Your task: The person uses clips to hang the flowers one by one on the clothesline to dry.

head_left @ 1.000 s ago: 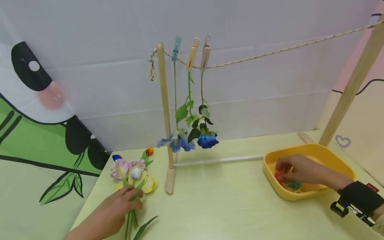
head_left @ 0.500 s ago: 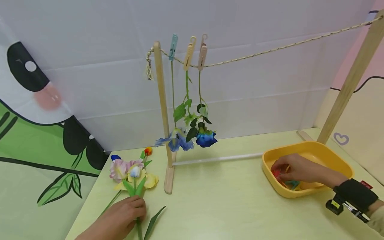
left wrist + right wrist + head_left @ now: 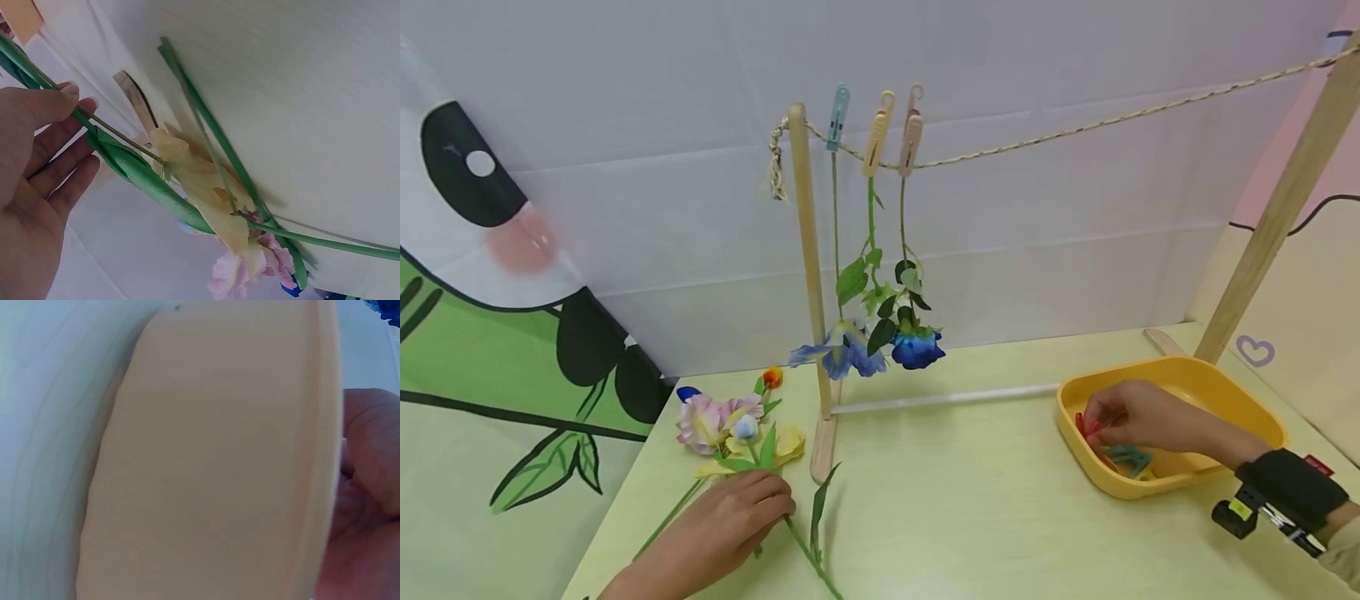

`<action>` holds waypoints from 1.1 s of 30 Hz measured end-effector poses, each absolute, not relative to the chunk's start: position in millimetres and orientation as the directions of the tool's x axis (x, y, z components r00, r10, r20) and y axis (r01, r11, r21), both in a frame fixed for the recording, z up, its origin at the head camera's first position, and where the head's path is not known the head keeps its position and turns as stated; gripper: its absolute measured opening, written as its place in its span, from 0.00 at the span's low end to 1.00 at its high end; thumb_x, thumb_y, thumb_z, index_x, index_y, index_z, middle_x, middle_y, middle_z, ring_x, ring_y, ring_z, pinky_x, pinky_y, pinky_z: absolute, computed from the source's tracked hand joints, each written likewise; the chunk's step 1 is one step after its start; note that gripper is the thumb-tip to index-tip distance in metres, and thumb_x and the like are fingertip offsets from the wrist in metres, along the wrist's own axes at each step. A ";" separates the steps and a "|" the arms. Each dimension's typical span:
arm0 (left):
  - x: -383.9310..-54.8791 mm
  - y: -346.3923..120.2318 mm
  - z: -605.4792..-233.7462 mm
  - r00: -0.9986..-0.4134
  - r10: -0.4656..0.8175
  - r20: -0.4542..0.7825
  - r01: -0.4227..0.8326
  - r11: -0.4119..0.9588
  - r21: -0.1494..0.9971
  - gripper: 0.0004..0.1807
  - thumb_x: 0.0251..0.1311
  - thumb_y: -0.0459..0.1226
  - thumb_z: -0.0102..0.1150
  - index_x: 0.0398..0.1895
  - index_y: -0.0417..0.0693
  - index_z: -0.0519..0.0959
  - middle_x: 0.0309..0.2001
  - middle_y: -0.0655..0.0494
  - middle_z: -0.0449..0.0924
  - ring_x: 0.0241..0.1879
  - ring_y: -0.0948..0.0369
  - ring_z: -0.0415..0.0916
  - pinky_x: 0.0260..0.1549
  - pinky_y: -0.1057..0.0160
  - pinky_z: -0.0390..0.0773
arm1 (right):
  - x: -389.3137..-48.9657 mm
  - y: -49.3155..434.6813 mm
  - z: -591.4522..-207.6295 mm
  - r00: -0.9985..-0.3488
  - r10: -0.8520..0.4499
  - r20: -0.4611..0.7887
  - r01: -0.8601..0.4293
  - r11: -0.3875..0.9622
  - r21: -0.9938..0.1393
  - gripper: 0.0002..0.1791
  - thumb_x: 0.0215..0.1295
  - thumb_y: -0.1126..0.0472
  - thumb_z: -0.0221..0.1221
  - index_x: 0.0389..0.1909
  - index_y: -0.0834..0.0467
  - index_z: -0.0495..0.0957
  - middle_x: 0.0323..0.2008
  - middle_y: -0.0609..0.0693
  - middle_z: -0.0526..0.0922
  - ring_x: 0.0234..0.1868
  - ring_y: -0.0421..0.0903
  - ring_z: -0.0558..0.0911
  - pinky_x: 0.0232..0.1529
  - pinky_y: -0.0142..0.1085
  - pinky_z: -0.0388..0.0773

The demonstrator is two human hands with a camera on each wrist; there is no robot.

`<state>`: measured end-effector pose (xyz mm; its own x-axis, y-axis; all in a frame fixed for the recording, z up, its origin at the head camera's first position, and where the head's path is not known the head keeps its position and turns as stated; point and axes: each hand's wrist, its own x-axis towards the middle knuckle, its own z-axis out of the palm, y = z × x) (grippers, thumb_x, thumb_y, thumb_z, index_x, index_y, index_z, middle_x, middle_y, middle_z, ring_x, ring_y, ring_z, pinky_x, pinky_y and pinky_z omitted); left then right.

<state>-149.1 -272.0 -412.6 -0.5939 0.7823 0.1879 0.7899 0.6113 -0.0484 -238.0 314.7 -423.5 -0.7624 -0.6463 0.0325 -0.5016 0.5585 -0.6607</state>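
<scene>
Against a white backdrop, over a pale surface, holds a white-blue tulip by its stem in the left hand; pinches a red clip in the right hand, within a yellow tray. Includes a pink flower just beyond the left hand. Shows a blue rose clipped to a rope, beyond and between both hands.

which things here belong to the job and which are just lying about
Likely in the job:
pale tulip in left hand
red peg in right hand
yellow tray, rope, posts
hanging flowers, hanging pegs, loose flowers

Likely incidental:
printed backdrop
black wrist strap
</scene>
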 end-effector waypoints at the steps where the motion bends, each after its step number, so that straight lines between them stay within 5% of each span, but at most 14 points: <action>1: -149.1 -269.9 -411.0 -0.592 0.782 0.196 0.791 0.610 -0.043 0.18 0.54 0.31 0.77 0.45 0.58 0.84 0.46 0.66 0.80 0.45 0.64 0.78 0.46 0.58 0.84 | -238.1 313.9 -423.4 -0.768 -0.639 0.043 -0.503 0.561 -0.658 0.05 0.66 0.62 0.69 0.37 0.50 0.83 0.34 0.40 0.85 0.33 0.40 0.84 0.38 0.32 0.84; 11: -150.1 -255.6 -407.4 -0.541 0.811 0.221 0.826 0.562 -0.041 0.18 0.52 0.30 0.77 0.45 0.55 0.86 0.46 0.62 0.83 0.46 0.61 0.80 0.46 0.57 0.85 | -234.9 304.6 -427.7 -0.829 -0.555 0.062 -0.434 0.571 -0.696 0.06 0.66 0.63 0.69 0.37 0.53 0.81 0.35 0.42 0.85 0.34 0.40 0.81 0.38 0.32 0.83; 17: -150.6 -249.1 -409.1 -0.552 0.795 0.252 0.817 0.576 -0.028 0.19 0.52 0.31 0.78 0.46 0.57 0.87 0.44 0.64 0.84 0.45 0.63 0.81 0.46 0.58 0.85 | -234.6 302.3 -429.6 -0.838 -0.535 0.108 -0.411 0.488 -0.770 0.14 0.65 0.69 0.68 0.47 0.62 0.74 0.42 0.52 0.86 0.41 0.43 0.85 0.40 0.32 0.85; 26: -153.7 -230.6 -401.2 -0.506 0.794 0.338 0.825 0.560 -0.080 0.26 0.50 0.30 0.79 0.53 0.58 0.85 0.42 0.63 0.81 0.43 0.63 0.79 0.45 0.62 0.85 | -235.1 304.5 -427.3 -0.869 -0.465 0.168 -0.442 0.581 -0.683 0.16 0.69 0.60 0.67 0.55 0.60 0.83 0.42 0.45 0.86 0.40 0.39 0.84 0.42 0.31 0.83; 33: -159.5 -210.6 -390.3 -0.486 0.771 0.412 0.846 0.533 0.003 0.26 0.53 0.24 0.74 0.55 0.51 0.82 0.46 0.62 0.80 0.45 0.64 0.80 0.45 0.65 0.84 | -233.0 304.2 -422.7 -0.930 -0.353 0.107 -0.292 0.529 -0.797 0.20 0.72 0.55 0.64 0.59 0.61 0.81 0.49 0.53 0.86 0.47 0.39 0.86 0.47 0.29 0.83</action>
